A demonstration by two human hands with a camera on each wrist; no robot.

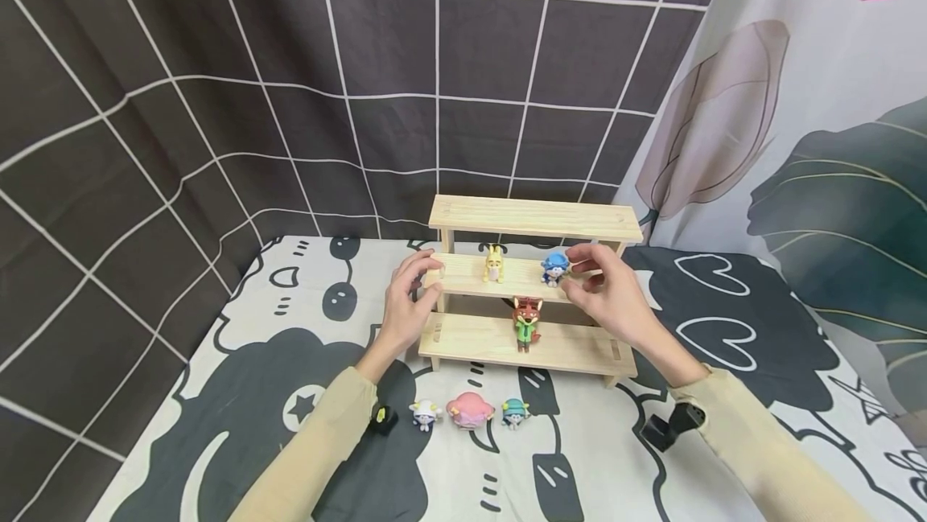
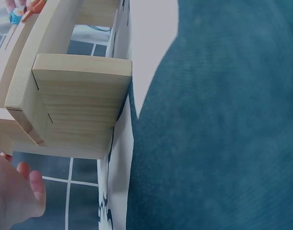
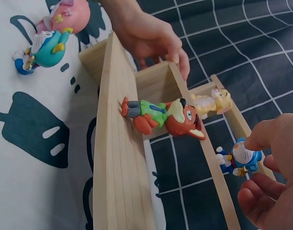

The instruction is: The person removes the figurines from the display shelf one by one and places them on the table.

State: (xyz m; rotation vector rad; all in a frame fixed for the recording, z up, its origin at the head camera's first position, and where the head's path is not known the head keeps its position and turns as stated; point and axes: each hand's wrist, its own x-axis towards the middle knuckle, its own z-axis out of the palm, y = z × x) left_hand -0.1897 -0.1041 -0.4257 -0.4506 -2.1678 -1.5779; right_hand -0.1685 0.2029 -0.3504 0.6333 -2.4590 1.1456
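Curtain (image 1: 391, 47) behind upright, front-facing blue figurine (image 1: 554, 269), right grip (image 1: 611, 290) (half-closed) on it, left grip (image 1: 409, 298) around shelf (image 1: 525, 277).

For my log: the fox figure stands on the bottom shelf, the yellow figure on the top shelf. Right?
Not quite: the yellow figure is on the middle shelf, as the head view shows. The fox figure does stand on the bottom shelf.

Patterned cloth (image 1: 449, 482) bears white figurine (image 1: 425, 415), pink figurine (image 1: 471, 411), teal figurine (image 1: 515, 413), three-tier shelf (image 1: 536, 217); middle tier (image 1: 463, 276) holds yellow figurine (image 1: 494, 265), blue figurine (image 1: 554, 269); lowest tier (image 1: 467, 337), fox figurine (image 1: 525, 326)
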